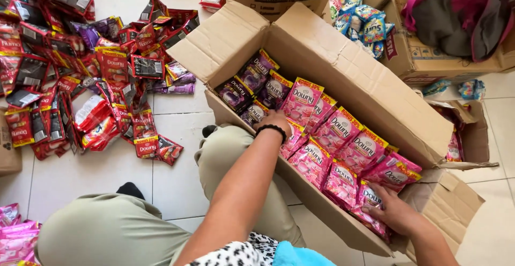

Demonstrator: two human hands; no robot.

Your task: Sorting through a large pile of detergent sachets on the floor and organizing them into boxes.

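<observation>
An open cardboard box [343, 67] lies on the tiled floor [80, 175], its long axis running from far left to near right. Inside, sachets stand in rows along that axis: purple sachets [256, 83] at the far-left end, pink sachets [343, 148] filling the remainder toward the near right. The sachets lean back, with printed faces turned up and toward the near side.

The left hand [274, 121], wearing a black wristband [272, 129], reaches over the near wall of the box and rests where the purple and pink rows meet. Its fingers dip among the packs; whether they pinch one cannot be determined.

The right hand [391, 209] sits at the near-right end, fingers spread flat against the last pink sachet, thumb on the near side.

To the left, well apart from the box, a loose heap of red sachets [80, 83] covers the floor. Further cardboard boxes [429, 57] stand beyond the far wall.
</observation>
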